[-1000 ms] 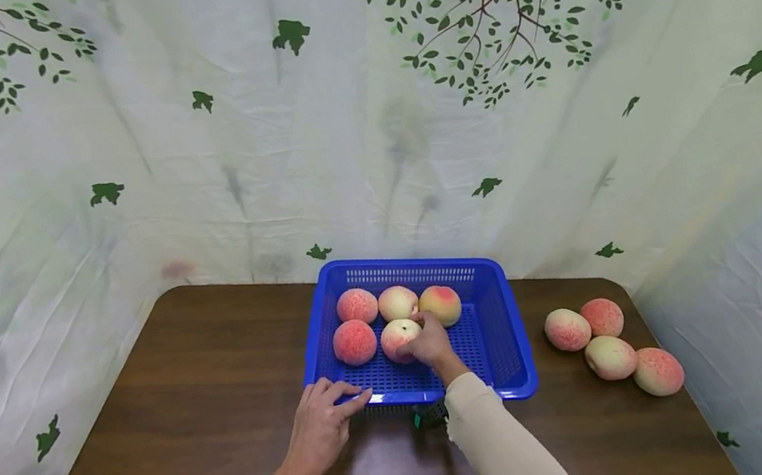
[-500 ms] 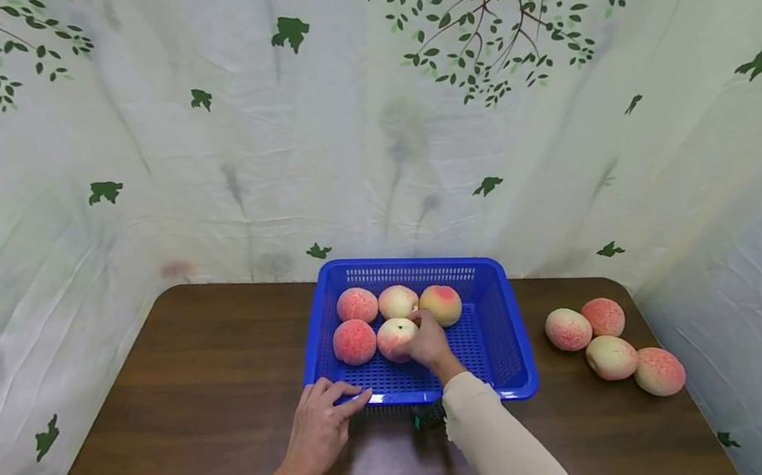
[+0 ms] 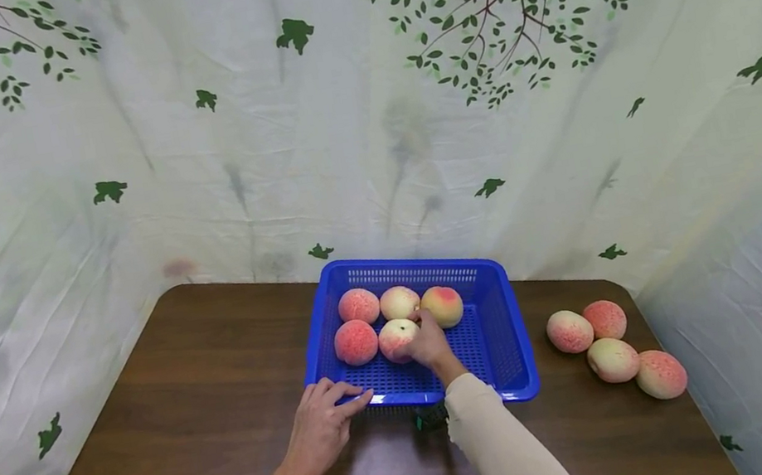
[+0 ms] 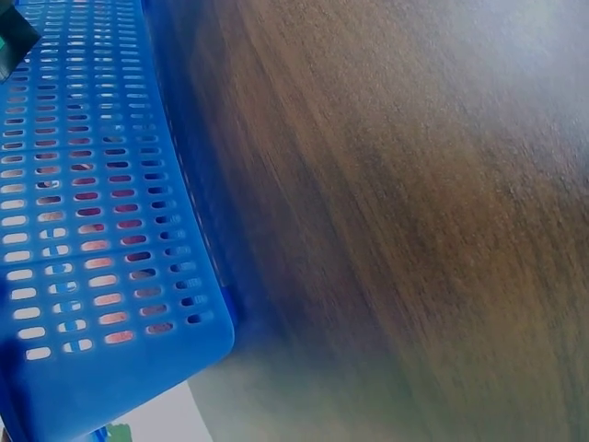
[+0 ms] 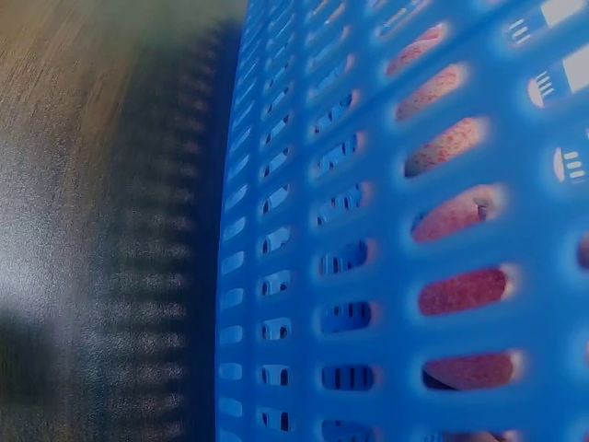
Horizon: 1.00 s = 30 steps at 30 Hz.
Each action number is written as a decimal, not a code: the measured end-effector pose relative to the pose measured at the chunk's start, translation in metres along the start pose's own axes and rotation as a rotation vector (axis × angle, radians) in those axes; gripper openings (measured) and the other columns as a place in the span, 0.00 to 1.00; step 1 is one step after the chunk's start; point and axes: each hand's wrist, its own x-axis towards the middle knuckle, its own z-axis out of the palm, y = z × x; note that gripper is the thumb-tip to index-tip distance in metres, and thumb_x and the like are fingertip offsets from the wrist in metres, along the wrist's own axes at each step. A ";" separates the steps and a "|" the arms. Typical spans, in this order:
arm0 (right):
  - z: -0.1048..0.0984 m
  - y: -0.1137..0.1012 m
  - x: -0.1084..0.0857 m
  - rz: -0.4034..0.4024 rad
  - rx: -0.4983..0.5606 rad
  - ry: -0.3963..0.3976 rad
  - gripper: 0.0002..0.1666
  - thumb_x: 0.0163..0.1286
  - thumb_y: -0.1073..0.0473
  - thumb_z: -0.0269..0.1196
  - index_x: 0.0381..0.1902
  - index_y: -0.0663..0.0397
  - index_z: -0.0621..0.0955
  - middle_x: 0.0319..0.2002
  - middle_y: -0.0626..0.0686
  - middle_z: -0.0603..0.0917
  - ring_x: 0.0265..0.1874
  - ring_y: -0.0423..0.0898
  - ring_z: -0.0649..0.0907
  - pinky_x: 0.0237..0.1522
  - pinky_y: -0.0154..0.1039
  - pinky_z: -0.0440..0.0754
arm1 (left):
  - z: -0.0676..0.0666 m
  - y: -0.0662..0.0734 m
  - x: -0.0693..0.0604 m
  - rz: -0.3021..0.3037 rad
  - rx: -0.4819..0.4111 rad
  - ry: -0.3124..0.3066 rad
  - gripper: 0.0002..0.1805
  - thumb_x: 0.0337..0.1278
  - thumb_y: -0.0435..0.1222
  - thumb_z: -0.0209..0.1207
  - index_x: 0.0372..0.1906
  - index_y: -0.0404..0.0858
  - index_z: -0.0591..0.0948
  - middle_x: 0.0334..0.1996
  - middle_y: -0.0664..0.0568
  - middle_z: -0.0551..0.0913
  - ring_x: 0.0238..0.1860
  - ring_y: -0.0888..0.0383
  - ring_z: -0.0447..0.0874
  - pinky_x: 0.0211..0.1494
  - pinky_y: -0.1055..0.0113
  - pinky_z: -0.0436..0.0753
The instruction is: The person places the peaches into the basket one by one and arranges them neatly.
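Observation:
In the head view, my right hand reaches into a blue plastic basket. It grips a pale pink peach by its right side, with the fruit low in the basket. My left hand rests at the basket's front rim near the left corner, its fingers lying along the edge. Around the held fruit sit a red peach, another red peach, a cream peach and a yellow-red peach. Both wrist views show mainly the basket's slotted wall, with peaches behind the slots.
Several more peaches lie clustered on the brown wooden table, right of the basket. A pale curtain printed with leaves stands behind the table and along its sides. Within the basket, bare floor shows at the right and front.
The peach in my right hand has shifted slightly left, closer to the red peach beside it. My left hand stays at the rim, and the basket has not moved.

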 end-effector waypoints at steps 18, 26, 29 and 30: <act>-0.005 -0.001 -0.004 -0.014 0.090 -0.003 0.41 0.34 0.75 0.72 0.50 0.67 0.70 0.41 0.62 0.76 0.41 0.56 0.76 0.46 0.49 0.76 | 0.001 0.000 -0.001 0.010 0.013 -0.010 0.22 0.38 0.21 0.62 0.37 0.47 0.90 0.33 0.57 0.83 0.31 0.57 0.73 0.35 0.62 0.71; -0.006 -0.003 -0.004 -0.020 0.124 -0.005 0.41 0.34 0.75 0.72 0.51 0.68 0.69 0.40 0.62 0.75 0.40 0.55 0.76 0.45 0.48 0.76 | 0.000 0.000 -0.001 0.016 0.022 -0.013 0.21 0.39 0.23 0.60 0.37 0.47 0.90 0.33 0.57 0.83 0.31 0.57 0.73 0.35 0.62 0.71; -0.007 -0.004 -0.004 -0.008 0.129 -0.003 0.41 0.35 0.76 0.71 0.52 0.68 0.69 0.42 0.63 0.74 0.42 0.56 0.75 0.45 0.49 0.76 | -0.001 0.000 0.000 0.017 0.025 -0.020 0.21 0.39 0.22 0.60 0.38 0.47 0.90 0.33 0.56 0.84 0.31 0.57 0.73 0.35 0.62 0.71; -0.007 -0.005 -0.004 -0.007 0.125 -0.001 0.41 0.35 0.76 0.70 0.52 0.68 0.69 0.43 0.64 0.74 0.43 0.57 0.75 0.46 0.50 0.76 | -0.002 0.000 0.000 0.017 0.028 -0.023 0.21 0.39 0.22 0.60 0.38 0.47 0.90 0.33 0.56 0.84 0.31 0.57 0.73 0.35 0.62 0.71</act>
